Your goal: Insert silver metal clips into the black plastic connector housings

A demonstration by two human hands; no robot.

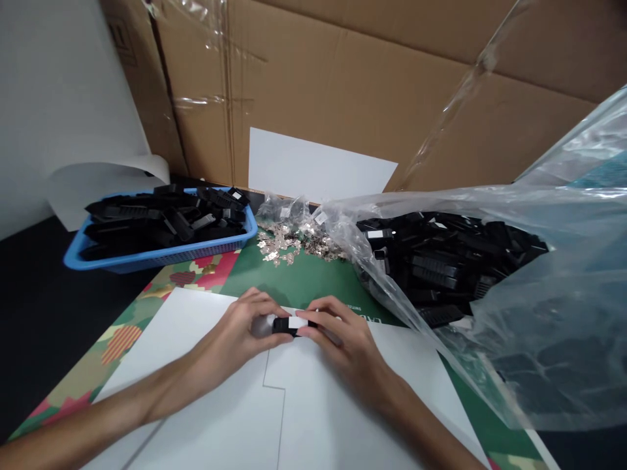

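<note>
Between my two hands, just above the white sheet, is a small black plastic part with a pale strip on its top. My left hand pinches its left end between thumb and fingers. The fingers of my right hand close on its right end and cover part of it. Beyond my hands lies a loose pile of small silvery metal pieces, partly in clear plastic bags. The exact kind of the black part cannot be made out.
A blue basket heaped with black plastic parts stands at the left. On the right, a large clear plastic bag lies open, full of similar black parts. A cardboard wall with white paper closes off the back.
</note>
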